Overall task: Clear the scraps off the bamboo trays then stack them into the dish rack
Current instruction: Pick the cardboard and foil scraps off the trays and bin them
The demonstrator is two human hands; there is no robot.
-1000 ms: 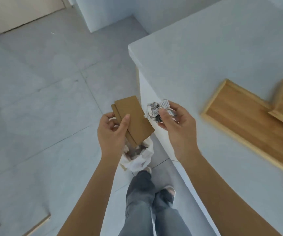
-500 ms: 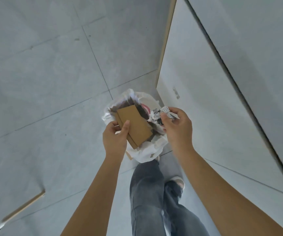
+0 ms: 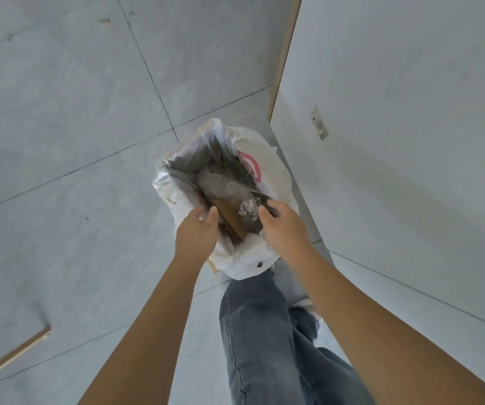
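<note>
- Scraps: a cardboard piece [image 3: 231, 219] and a paper ball [image 3: 248, 211] lie in the mouth of the bin bag [image 3: 244, 258] on the floor.
- Left hand [image 3: 196, 232]: grip loosely spread, just beside the cardboard.
- Right hand [image 3: 283, 226]: grip spread, just beside the ball, pinching nothing.

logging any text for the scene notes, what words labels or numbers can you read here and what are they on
None can be read.
Red and white printed mark on the white bin bag: a red ring shape at, partly folded, no letters legible.
Crumpled printed paper dropping between the left hand and right hand: dark print, too blurred to read.
Cardboard piece: plain, no text visible.
</note>
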